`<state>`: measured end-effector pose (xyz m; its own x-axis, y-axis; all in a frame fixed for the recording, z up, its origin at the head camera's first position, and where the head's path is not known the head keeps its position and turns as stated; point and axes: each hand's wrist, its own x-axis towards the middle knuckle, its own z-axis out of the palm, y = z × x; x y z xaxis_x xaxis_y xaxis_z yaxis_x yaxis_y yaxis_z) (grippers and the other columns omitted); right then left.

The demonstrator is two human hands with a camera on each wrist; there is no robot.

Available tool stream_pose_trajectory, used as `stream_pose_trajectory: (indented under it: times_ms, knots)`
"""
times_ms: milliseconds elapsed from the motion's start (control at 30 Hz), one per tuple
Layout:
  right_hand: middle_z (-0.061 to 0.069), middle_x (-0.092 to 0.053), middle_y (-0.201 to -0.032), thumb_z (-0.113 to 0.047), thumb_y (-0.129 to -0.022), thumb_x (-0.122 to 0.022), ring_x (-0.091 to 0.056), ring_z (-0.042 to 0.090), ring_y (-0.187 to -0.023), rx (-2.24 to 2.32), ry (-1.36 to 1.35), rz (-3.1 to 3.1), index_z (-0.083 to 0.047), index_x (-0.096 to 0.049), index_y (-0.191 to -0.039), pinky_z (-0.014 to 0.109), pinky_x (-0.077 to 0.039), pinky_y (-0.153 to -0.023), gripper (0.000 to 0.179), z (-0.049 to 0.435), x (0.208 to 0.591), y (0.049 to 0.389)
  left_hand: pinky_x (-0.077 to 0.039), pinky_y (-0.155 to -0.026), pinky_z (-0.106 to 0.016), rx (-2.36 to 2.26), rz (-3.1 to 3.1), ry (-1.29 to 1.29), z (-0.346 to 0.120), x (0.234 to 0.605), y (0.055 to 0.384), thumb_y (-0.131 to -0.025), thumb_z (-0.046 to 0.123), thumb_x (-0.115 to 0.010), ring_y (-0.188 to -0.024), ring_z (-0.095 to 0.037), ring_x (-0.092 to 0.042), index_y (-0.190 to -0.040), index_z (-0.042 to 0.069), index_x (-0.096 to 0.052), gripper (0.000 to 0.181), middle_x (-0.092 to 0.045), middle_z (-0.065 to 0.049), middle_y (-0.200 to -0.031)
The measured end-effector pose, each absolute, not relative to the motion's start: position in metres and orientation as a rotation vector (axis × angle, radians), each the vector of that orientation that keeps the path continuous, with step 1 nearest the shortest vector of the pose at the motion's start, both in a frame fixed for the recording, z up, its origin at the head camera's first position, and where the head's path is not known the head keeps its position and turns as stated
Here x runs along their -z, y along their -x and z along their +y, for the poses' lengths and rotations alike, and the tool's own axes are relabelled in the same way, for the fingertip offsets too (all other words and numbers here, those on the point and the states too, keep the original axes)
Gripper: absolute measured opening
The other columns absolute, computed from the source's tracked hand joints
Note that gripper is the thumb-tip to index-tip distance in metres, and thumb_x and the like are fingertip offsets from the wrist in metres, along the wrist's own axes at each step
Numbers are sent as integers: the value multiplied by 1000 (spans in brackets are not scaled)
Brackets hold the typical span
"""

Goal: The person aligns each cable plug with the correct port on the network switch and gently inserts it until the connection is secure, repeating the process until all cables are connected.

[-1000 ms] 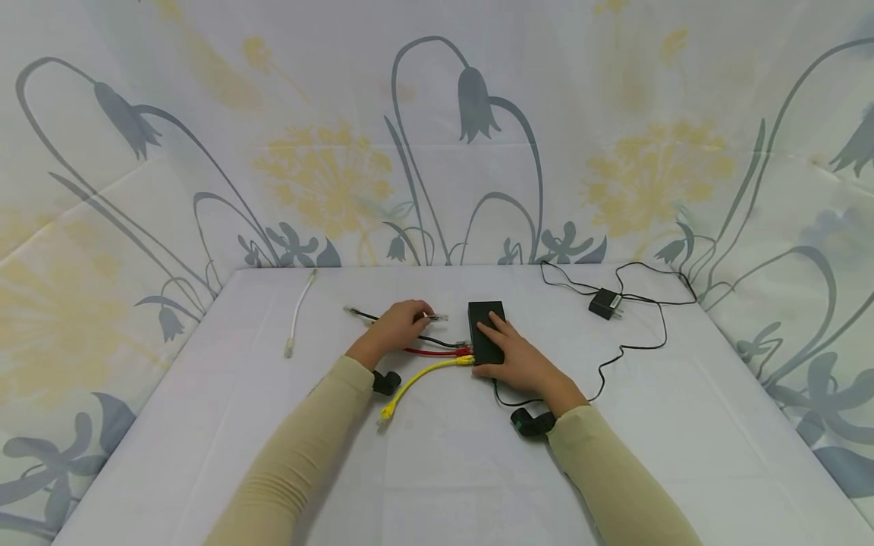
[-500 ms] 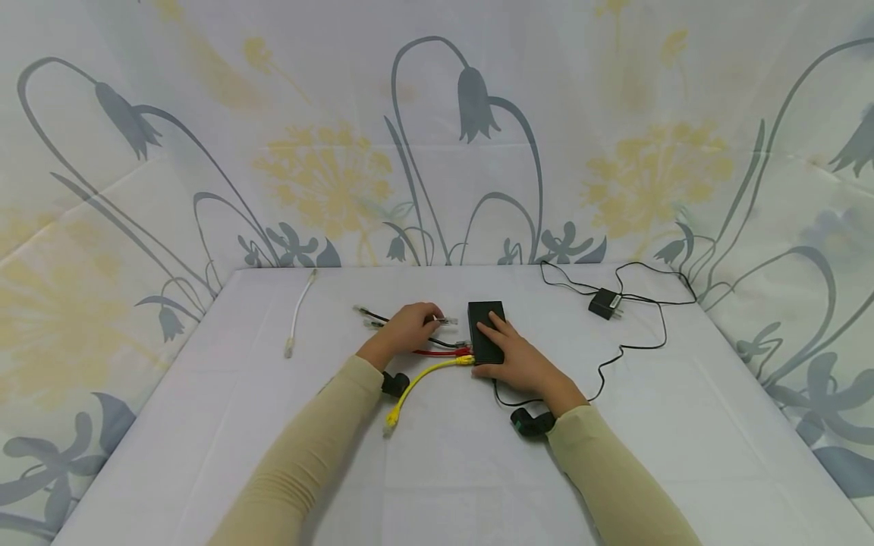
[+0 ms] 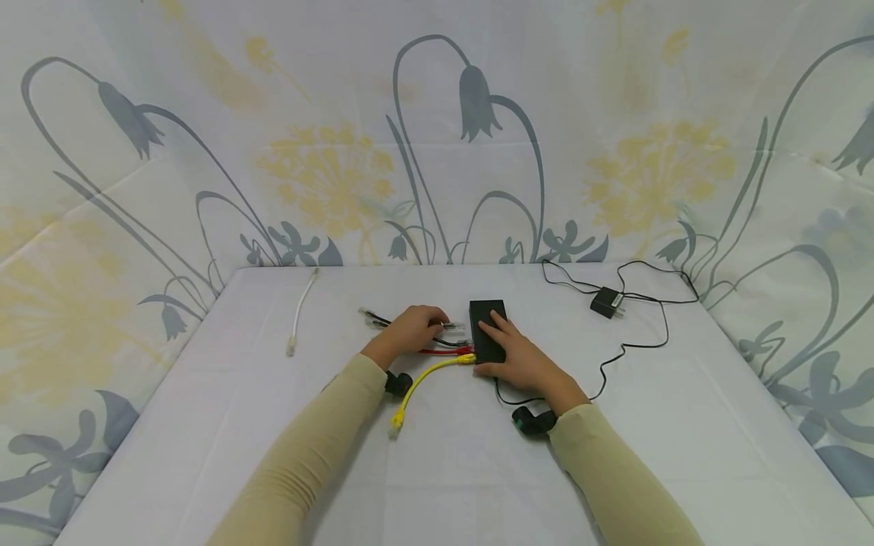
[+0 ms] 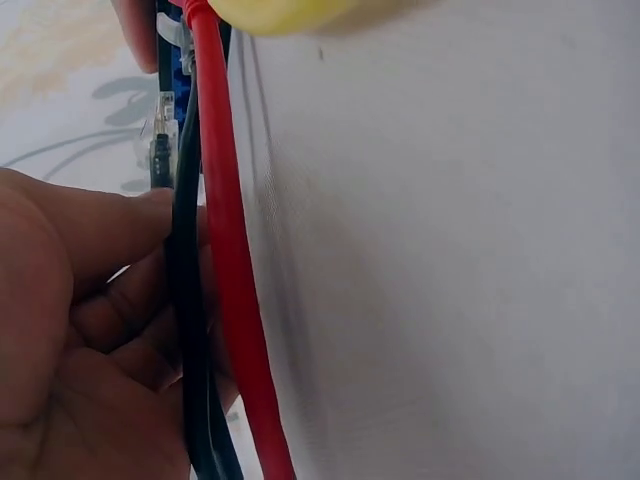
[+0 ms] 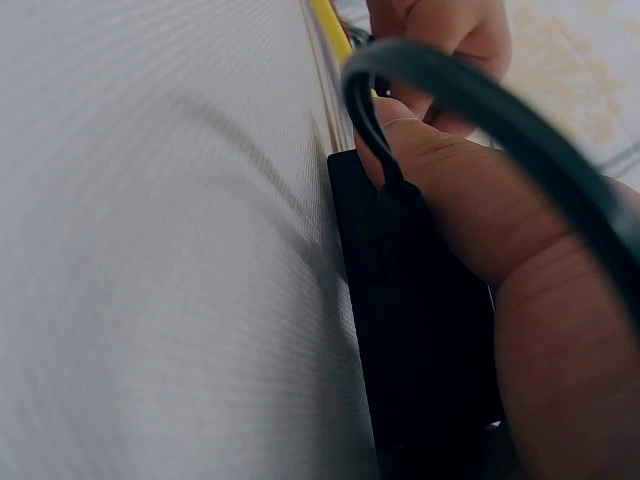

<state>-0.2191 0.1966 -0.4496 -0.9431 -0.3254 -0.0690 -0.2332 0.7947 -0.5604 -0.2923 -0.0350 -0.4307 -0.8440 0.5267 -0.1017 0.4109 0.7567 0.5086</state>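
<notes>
My right hand (image 3: 515, 355) lies over the black network switch (image 3: 481, 307), fingers spread across its top and thumb along the near side. In the left wrist view, the fingers and thumb of my left hand (image 4: 75, 270) pinch a black network cable just behind its clear plug (image 4: 160, 125), which points at the blue ports of the switch. In the head view this plug (image 3: 454, 327) is close to the left side of the switch. Below it, a second black cable (image 3: 447, 343), a red cable (image 3: 444, 351) and a yellow cable (image 3: 430, 369) run into that side.
A short white network cable (image 3: 298, 312) lies at the back left of the table. At the back right is a black power adapter (image 3: 605, 302), with its thin cord (image 3: 638, 347) winding toward the switch. A patterned curtain (image 3: 437, 136) stands behind the table.
My left hand has moved right with the black cable, bringing its plug nearer the switch. The yellow cable's loose end has shifted slightly right and toward me. My right hand stays on the switch.
</notes>
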Motion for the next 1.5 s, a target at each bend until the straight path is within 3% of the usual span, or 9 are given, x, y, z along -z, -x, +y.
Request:
stream_pose_trajectory:
  times_ms: [633,1267,1500]
  knots:
    - [3,-4,-165,-57,-83,-69,-11,37,-150,838,452,2828,-24,-26,-155,62,-25,-113,90,198,452,221,-49,-98,-38,-613,2721,-833,-27,425,288,-97,16,-58,-111,-21,-62,-115,11,-71,24,-70,-6,-115]
    - [3,-4,-165,-55,-83,-69,-10,37,-150,860,464,2817,-23,-26,-155,62,-25,-112,90,197,452,220,-52,-86,-33,-574,2697,-886,-25,422,286,-95,10,-55,-100,-19,-65,-110,10,-74,24,-73,-4,-108]
    - [1,-4,-165,-59,-81,-69,-10,36,-150,861,453,2816,-25,-26,-155,62,-25,-112,91,197,452,220,-50,-96,-37,-611,2681,-864,-25,423,285,-95,15,-60,-109,-22,-64,-113,9,-73,23,-72,-4,-113]
